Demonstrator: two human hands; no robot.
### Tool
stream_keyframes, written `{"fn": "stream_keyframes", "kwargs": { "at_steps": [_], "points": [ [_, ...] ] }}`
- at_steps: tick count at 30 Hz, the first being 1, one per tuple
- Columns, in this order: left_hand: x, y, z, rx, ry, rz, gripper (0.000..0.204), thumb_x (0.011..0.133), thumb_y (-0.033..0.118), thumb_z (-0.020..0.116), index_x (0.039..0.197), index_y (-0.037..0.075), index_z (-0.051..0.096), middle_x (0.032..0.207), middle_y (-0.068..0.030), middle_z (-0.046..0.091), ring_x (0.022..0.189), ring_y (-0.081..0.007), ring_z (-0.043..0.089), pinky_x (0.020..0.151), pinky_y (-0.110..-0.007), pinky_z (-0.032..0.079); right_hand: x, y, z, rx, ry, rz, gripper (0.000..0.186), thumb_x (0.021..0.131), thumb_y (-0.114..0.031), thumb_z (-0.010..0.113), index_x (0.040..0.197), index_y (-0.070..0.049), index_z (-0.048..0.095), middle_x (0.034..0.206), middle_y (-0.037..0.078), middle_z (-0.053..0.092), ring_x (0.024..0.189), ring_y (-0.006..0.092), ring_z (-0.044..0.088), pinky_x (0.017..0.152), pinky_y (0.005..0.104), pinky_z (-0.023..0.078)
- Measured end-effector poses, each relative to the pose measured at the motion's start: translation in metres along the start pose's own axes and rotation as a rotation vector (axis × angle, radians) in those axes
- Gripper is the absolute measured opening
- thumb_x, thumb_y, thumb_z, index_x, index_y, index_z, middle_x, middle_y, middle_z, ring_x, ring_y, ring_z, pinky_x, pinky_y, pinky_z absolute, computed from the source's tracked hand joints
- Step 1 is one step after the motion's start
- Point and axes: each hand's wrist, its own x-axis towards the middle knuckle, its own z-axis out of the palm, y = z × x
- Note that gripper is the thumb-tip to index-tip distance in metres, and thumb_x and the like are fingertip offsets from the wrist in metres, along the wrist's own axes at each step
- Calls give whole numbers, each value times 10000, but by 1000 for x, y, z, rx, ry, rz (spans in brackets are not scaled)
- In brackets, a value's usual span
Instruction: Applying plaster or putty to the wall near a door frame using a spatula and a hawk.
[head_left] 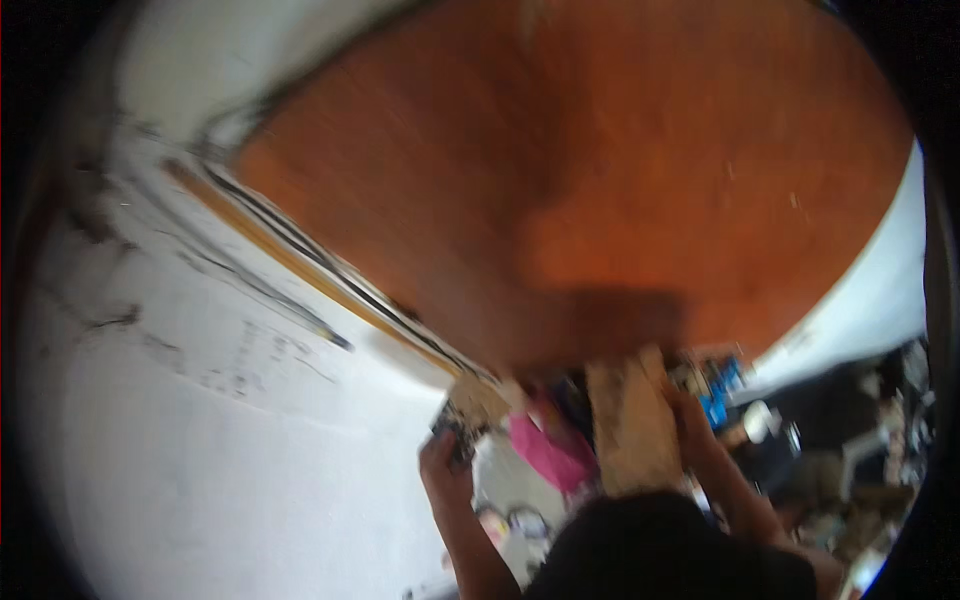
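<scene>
My left hand (pixel 445 470) is closed against a small dark, blurred object (pixel 460 440) beside the white wall; what exactly it holds is unclear. My right hand (pixel 685 420) grips the right side of an upright tan board (pixel 630 430). Above both hands a large orange-brown panel (pixel 640 180) fills the upper view. Between my hands is a pink cloth or sleeve (pixel 550 450), too blurred to tell which. My dark clothing (pixel 660 550) shows at the bottom.
The white wall (pixel 180 420) with scribbles spans the left, with black cables (pixel 350 290) and a yellow strip (pixel 270 250) running diagonally along the panel's edge. At the lower right is a dark cluttered area (pixel 840 430) with blue items (pixel 715 400).
</scene>
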Motion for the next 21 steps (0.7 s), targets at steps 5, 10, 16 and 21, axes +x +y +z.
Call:
{"fn": "stream_keyframes", "kwargs": {
  "at_steps": [5, 10, 16, 21],
  "points": [
    [-18, -6, 6, -1098, -326, -503, 219, 867, 66, 585, 1036, -72, 604, 901, -89, 640, 734, -136, 617, 675, -254, 505, -4, 1, 34, -38, -12, 70, 441, 899, -340, 524, 1160, 15, 549, 1029, 123, 642, 902, 224, 626, 807, 346, 513],
    [14, 5, -21, -826, -614, -472, 189, 853, 105, 641, 949, -57, 646, 780, -25, 636, 669, -71, 559, 606, -197, 434, 4, 13, 81, -112, 25, 38, 452, 892, -345, 522, 1164, 16, 537, 1033, 143, 632, 915, 236, 627, 815, 354, 516],
    [14, 11, 6, -595, -844, -306, 182, 854, 133, 666, 943, -26, 669, 756, 3, 642, 669, -40, 523, 597, -211, 422, 3, 25, 79, -119, -42, 84, 506, 901, -337, 504, 1264, 13, 456, 1113, 160, 596, 979, 260, 610, 851, 378, 506],
    [13, 20, 20, -638, -913, -364, 170, 852, 143, 672, 905, -18, 657, 737, 13, 631, 666, -42, 520, 597, -211, 420, 0, 34, 80, -40, -84, 112, 472, 898, -348, 533, 1186, 25, 514, 1020, 144, 626, 928, 221, 623, 819, 332, 514]
  ]
}}
